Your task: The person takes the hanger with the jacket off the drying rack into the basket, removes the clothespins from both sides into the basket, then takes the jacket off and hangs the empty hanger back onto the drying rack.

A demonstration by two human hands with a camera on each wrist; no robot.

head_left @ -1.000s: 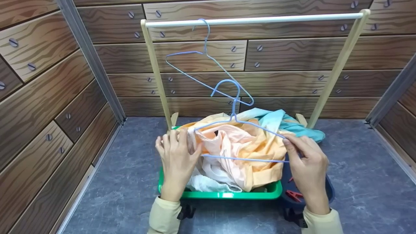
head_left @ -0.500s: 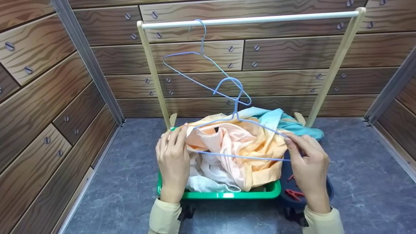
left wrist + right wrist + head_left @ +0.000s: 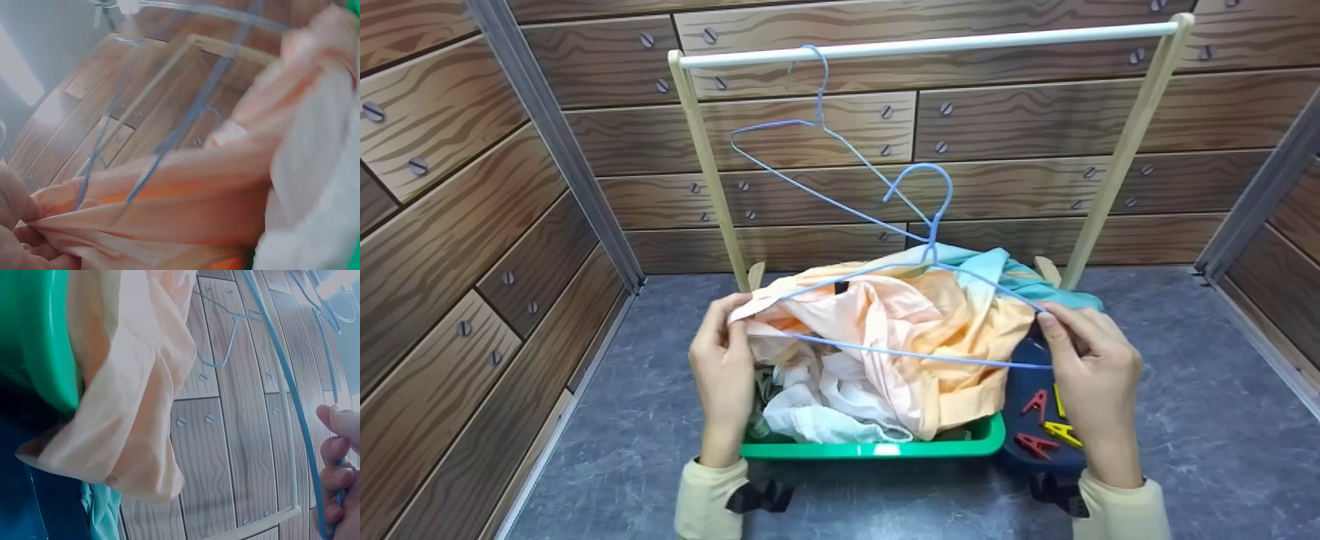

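A blue wire hanger (image 3: 919,358) is held over a pile of clothes, its hook pointing up. My right hand (image 3: 1099,382) grips the hanger's right end; the right wrist view shows curled fingers (image 3: 337,475) around the blue wire. At the left, my left hand (image 3: 725,379) pinches the edge of a peach-orange garment (image 3: 960,375). The left end of the hanger runs into that garment's opening, where its tip is hidden. In the left wrist view, the stretched peach cloth (image 3: 185,219) leads to the pinching fingers, with the hanger's wires slipping behind its edge.
A green basket (image 3: 885,450) beneath holds white cloth (image 3: 825,424). A teal cloth (image 3: 1035,285) spills behind. To the right, a dark blue tray (image 3: 1020,390) contains red and yellow clothespins (image 3: 1037,446). Another blue hanger (image 3: 780,172) hangs from the rack's white bar (image 3: 945,41).
My left hand has moved left and drawn the garment's edge out over the hanger's left end. My right hand and the hanger have shifted right, uncovering more clothespins.
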